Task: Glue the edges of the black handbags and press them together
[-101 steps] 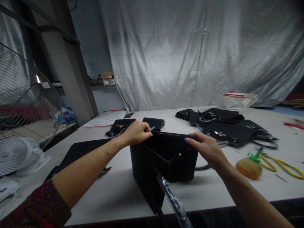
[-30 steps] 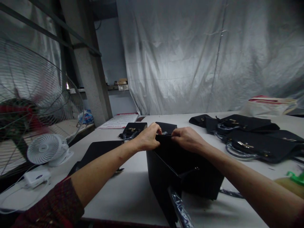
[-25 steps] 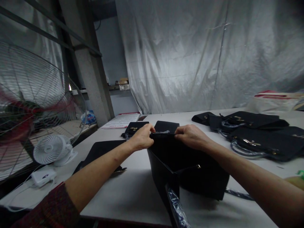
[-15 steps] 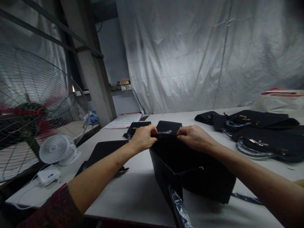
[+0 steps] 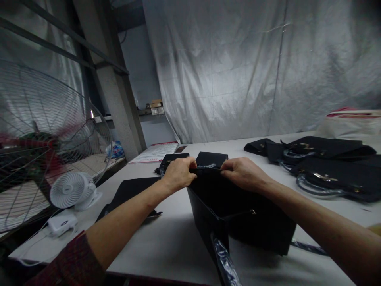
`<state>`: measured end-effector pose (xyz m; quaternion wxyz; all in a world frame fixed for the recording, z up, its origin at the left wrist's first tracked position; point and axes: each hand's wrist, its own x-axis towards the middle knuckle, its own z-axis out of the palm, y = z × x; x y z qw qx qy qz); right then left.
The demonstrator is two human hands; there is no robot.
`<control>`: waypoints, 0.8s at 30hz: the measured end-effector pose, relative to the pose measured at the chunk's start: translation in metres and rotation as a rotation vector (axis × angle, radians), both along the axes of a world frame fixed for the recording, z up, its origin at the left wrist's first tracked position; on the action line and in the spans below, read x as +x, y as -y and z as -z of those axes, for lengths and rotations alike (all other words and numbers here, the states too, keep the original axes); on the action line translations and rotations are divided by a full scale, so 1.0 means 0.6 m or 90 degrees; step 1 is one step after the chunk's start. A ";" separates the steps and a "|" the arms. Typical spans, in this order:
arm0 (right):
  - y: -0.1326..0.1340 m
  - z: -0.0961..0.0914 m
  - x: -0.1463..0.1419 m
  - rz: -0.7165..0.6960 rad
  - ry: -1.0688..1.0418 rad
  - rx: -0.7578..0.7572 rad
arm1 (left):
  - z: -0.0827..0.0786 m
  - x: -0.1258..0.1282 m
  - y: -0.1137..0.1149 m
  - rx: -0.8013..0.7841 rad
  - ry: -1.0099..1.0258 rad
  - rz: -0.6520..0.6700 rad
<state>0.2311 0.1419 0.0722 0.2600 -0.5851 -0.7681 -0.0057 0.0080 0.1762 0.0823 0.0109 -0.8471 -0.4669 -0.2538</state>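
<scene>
A black handbag (image 5: 208,222) stands on the white table with its mouth open toward me. Its plastic-wrapped handle (image 5: 224,260) hangs over the near side, and a small metal zip pull shows inside. My left hand (image 5: 181,171) pinches the far rim at its left end. At the right part of that same rim, my right hand (image 5: 242,172) grips the edge between thumb and fingers. The inside of the bag is too dark to make out. Just beyond the rim lies another black piece (image 5: 212,158), partly covered by the bag.
Several black handbags (image 5: 333,174) with wrapped handles lie at the right. More black bag pieces (image 5: 131,192) lie on the left of the table (image 5: 149,250). A small white fan (image 5: 71,188) and a large caged fan (image 5: 44,143) stand at the left. Printed sheets (image 5: 154,153) lie farther back.
Both hands keep their pinch on the far rim. My right hand has shifted very slightly left along it. The bag has barely moved.
</scene>
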 end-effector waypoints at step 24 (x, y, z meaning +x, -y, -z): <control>-0.035 0.008 -0.049 -0.076 -0.021 0.091 | 0.016 0.004 -0.003 -0.063 0.125 -0.049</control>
